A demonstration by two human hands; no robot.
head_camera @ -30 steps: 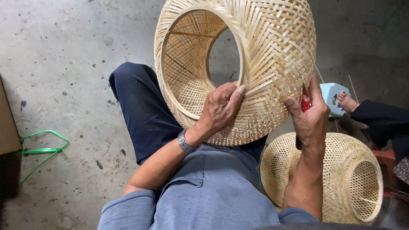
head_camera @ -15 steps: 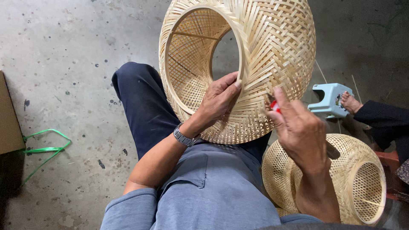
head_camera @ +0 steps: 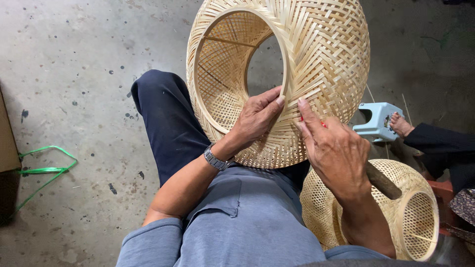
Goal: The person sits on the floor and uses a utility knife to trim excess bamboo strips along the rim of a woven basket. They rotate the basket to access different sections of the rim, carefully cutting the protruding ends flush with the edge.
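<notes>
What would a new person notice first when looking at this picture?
The large woven bamboo basket, resting on the person's lap at the top centre, dominates. Both hands meet at its inner rim: the left hand pinches the rim, and the right hand touches the weave while gripping a wooden-handled tool. A second, smaller basket lies on the floor at the lower right.

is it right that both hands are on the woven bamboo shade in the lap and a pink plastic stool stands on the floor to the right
Not quite: the stool is pale blue, not pink, as the head view shows. Both the left hand and right hand do rest on the woven bamboo shade.
</notes>
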